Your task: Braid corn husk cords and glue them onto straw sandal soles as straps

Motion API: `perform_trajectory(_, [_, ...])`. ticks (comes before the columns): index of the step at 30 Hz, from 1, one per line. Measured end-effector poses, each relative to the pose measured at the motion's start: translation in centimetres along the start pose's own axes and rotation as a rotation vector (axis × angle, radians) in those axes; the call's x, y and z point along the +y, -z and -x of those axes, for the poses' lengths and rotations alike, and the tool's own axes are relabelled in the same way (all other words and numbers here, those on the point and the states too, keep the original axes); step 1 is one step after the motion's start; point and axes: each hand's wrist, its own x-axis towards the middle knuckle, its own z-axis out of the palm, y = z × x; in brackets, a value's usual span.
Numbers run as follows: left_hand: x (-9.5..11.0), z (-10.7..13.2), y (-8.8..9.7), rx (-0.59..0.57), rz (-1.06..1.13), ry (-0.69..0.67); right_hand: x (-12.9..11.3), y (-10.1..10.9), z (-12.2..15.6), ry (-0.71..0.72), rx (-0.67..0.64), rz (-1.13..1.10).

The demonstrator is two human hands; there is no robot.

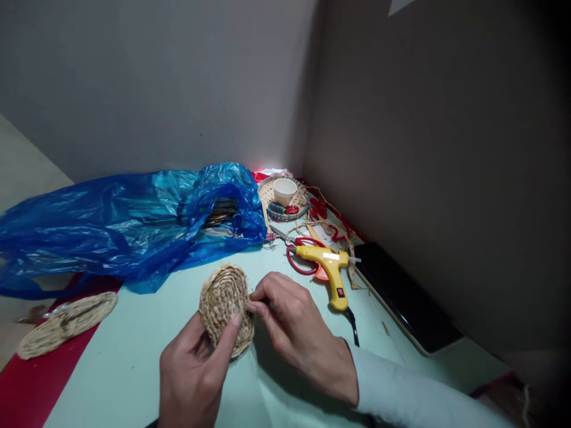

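A woven straw sole (225, 300), oval with coiled braid rows, is held upright and slightly tilted above the table. My left hand (191, 362) grips its lower left part, thumb across the front face and the fingers behind it. At its right edge, my right hand (294, 327) has thumb and forefinger pinched together. Whatever lies between those fingertips is too small to make out. A similar braided straw piece (69, 324), longer and flat, lies at the far left on the red cloth.
Behind the hands lies a blue plastic bag (147, 223) with dark strands inside. A yellow glue gun (328, 261) overlaps red-handled scissors (303, 268). A woven tray (267, 193) bears a white cup (284, 189). At right rests a black phone or tablet (405, 297) beside the grey wall (428, 148).
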Motion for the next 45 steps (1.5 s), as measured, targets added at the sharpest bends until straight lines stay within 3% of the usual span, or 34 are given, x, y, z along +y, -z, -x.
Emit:
perform_trajectory(7, [0.0,0.2,-0.3,0.034,-0.115,-0.083,0.1,-0.5,0.1,0.320,0.063,0.482])
perform_trajectory(10, [0.1,0.1,-0.3,0.030,-0.128,-0.111,0.0,-0.6,-0.2,0.513,0.059,0.573])
perform_trajectory(12, [0.2,0.1,-0.3,0.019,-0.123,-0.126,0.1,-0.5,-0.4,0.563,0.030,0.547])
perform_trajectory(14, [0.3,0.1,-0.2,0.022,-0.114,-0.126,0.2,-0.3,-0.5,0.459,0.015,0.358])
perform_trajectory(16, [0.5,0.1,-0.1,0.037,-0.054,-0.091,0.3,0.1,-0.6,0.218,0.005,0.019])
perform_trajectory(18, [0.7,0.0,-0.1,0.028,0.102,-0.009,0.2,0.4,-0.8,-0.001,-0.012,-0.318])
perform_trajectory(20, [1.0,-0.2,-0.1,-0.014,0.361,0.096,-0.1,0.7,-1.0,-0.081,-0.010,-0.497])
perform_trajectory(24, [1.6,-0.8,-0.1,-0.144,0.721,0.233,-0.5,1.2,-1.0,-0.048,0.078,-0.520])
perform_trajectory(29, [2.1,-1.3,0.3,-0.245,0.839,0.366,-0.6,1.7,-1.1,-0.113,0.080,-0.579])
perform_trajectory(34, [2.3,-1.4,0.8,-0.328,0.923,0.396,-0.7,1.7,-0.9,-0.065,0.041,-0.532])
perform_trajectory(45, [1.5,-1.1,0.2,-0.304,0.922,0.430,-0.8,1.0,-0.3,0.129,0.000,-0.350])
